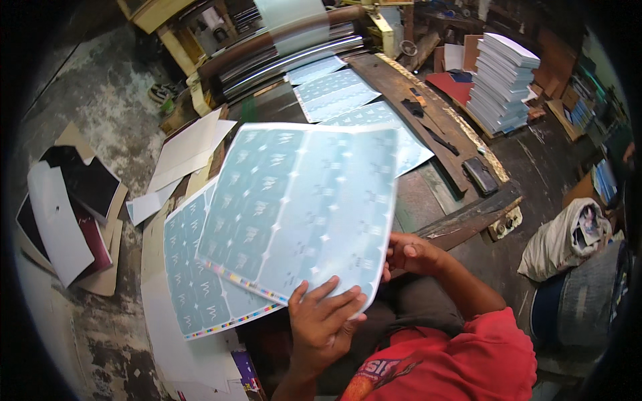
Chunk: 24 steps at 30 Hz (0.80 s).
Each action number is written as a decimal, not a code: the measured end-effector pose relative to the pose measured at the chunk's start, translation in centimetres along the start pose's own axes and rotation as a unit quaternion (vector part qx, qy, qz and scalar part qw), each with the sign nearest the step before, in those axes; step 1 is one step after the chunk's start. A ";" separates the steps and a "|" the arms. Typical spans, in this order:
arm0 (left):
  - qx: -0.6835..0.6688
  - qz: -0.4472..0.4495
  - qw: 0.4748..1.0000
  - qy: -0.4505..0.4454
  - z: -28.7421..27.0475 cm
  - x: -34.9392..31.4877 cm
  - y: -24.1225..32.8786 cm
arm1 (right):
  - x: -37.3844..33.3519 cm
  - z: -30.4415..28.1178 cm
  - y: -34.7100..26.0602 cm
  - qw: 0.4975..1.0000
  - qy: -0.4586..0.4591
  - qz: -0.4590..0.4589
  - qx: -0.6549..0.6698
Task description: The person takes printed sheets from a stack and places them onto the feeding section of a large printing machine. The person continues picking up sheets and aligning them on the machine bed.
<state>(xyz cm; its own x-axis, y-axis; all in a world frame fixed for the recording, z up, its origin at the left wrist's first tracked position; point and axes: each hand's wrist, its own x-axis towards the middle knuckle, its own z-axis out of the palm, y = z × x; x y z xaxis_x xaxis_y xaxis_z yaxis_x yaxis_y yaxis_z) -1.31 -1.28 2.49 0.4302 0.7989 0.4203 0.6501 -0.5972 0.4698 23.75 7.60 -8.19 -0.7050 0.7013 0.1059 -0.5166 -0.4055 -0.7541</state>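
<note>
A large pale blue printed sheet (314,194), with white wavy marks and a strip of colour patches along one edge, is raised and tilted in front of me. My left hand (326,322) grips its near corner, fingers spread over the top face and thumb below the edge. On the right edge, my right hand (411,254) holds the sheet, with some fingertips hidden behind it. Beneath, to the left, lies another printed sheet (190,267) of the same pattern, partly covered. Several similar sheets (338,93) run in a line toward the rollers at the back.
A machine with shiny rollers (294,63) stands at the far side. Its right ledge carries a black case (480,175) and dark tools (438,137). A tall paper stack (501,83) is farther right. Loose boards and paper (67,214) lie left; a white sack (565,237) sits right.
</note>
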 end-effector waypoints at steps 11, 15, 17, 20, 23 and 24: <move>0.220 -0.143 0.962 0.077 0.8 0.0 -1.5 | -7.4 -7.0 9.6 0.934 0.344 0.078 0.056; 0.255 -0.149 0.944 0.146 2.2 -1.1 -2.4 | -9.9 -7.0 11.5 0.903 0.401 0.129 0.083; 0.226 -0.165 0.944 0.176 2.5 -1.6 -2.4 | -10.4 -7.7 11.2 0.913 0.377 0.123 0.093; 0.177 -0.186 0.946 0.198 2.1 -1.0 -1.4 | -10.0 -9.3 10.8 0.919 0.360 0.117 0.105; 0.124 -0.219 0.946 0.205 1.9 -1.2 -1.4 | -8.2 -11.3 9.5 0.922 0.352 0.113 0.117; 0.105 -0.226 0.944 0.217 1.9 -1.1 -1.6 | -7.5 -11.3 8.6 0.921 0.353 0.106 0.125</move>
<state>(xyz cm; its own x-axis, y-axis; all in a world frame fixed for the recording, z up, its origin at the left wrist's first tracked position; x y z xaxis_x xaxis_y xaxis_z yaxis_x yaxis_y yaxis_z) -1.62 -1.12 -0.18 -0.1882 0.8377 0.5127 0.8353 -0.1380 0.5322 30.07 5.52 -22.83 -0.3572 0.7617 -0.5406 -0.5610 -0.6377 -0.5279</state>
